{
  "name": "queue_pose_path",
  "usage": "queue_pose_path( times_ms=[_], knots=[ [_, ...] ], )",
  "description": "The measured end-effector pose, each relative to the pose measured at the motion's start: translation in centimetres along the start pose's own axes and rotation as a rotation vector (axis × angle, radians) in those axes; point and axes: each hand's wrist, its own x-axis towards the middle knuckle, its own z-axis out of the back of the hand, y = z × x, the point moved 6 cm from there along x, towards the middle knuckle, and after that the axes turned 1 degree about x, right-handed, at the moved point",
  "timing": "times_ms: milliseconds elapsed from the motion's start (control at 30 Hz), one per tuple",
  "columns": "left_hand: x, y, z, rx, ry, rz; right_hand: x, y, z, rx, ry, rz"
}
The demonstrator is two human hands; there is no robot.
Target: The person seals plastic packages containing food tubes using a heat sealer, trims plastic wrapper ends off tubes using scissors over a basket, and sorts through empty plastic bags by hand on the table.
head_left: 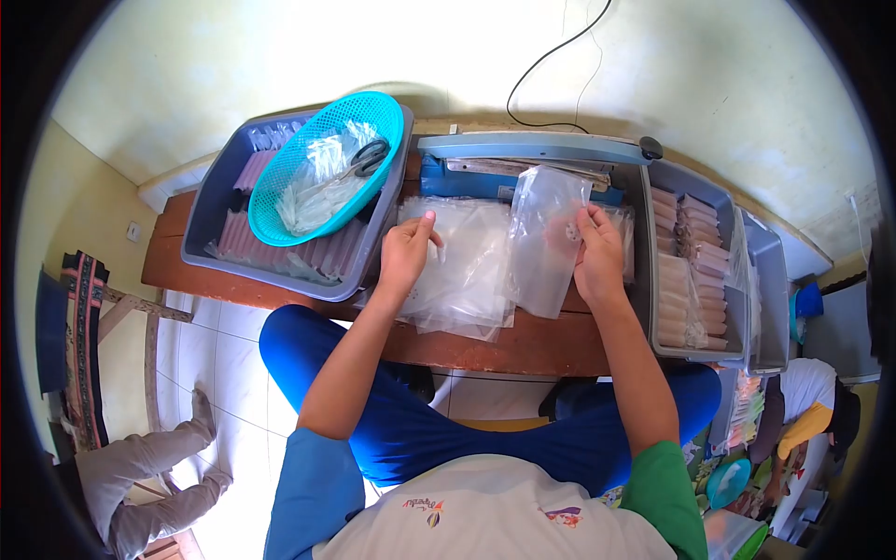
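Note:
My right hand [597, 254] pinches the right edge of a clear plastic bag [546, 247], which stands tilted above the bench. My left hand [408, 252] hovers at the left side of a stack of flat clear plastic bags [462, 271], thumb and forefinger apart, with nothing visible in it. Behind the raised bag lies a blue sealing machine [448, 179] with a long grey arm [532, 147] ending in a black knob. The held bag hides part of this machine.
On the left, a grey tub [201, 219] of pinkish packed tubes carries a turquoise basket [264, 191] with plastic scraps and scissors [370, 159]. Another grey tub [644, 313] of filled tubes is on the right. A co-worker [807, 401] bends at far right; another person's legs [149, 467] show left.

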Motion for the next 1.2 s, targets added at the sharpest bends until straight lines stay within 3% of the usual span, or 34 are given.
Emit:
queue_pose_path(
  times_ms=[267, 333, 367, 400, 467, 533, 633, 700, 833, 1000, 1133, 1200],
  knots=[
    [-0.7, -2.4, -0.8, 0.220, -0.239, -0.317, -0.7, -2.2, 1.5, 0.041, 0.010, -0.137],
    [-1.5, -3.4, -2.5, 0.176, -0.027, -0.433, -1.0, -2.6, 1.5, 0.060, 0.030, -0.161],
    [-1.7, -3.2, -3.3, 0.177, 0.116, -0.342, -1.2, -2.6, 1.3, 0.062, 0.029, -0.167],
    [-2.0, -3.3, -3.5, 0.176, 0.116, -0.342, -1.3, -2.6, 1.3, 0.064, 0.029, -0.171],
    [-2.9, -3.1, -4.9, 0.306, 0.312, -0.360, -1.4, -2.6, 1.4, 0.084, 0.034, -0.168],
    [-3.3, -2.9, -5.0, 0.399, 0.262, -0.458, -1.6, -2.5, 1.3, 0.104, 0.037, -0.165],
    [-2.3, -1.7, -4.6, 0.465, 0.308, -0.311, -1.6, -2.0, 1.2, 0.111, 0.034, -0.172],
    [-2.1, -4.1, -2.3, 0.470, 0.011, -0.498, -1.8, -1.8, 1.4, 0.057, 0.054, -0.171],
    [-2.3, -7.6, 0.3, 0.633, -0.195, -0.662, -2.2, -0.9, 1.1, 0.016, 0.117, -0.149],
    [-4.2, -6.4, -3.0, 0.564, 0.018, -0.611, -2.7, 0.8, 0.3, 0.014, 0.195, 0.050],
    [-4.1, -6.7, -4.0, 0.454, 0.096, -0.547, -2.7, 0.6, 0.1, 0.104, 0.255, 0.035],
    [-3.4, -6.9, -4.3, 0.064, 0.210, -0.356, -3.0, 0.8, -0.3, 0.147, 0.261, -0.036]
  ],
)
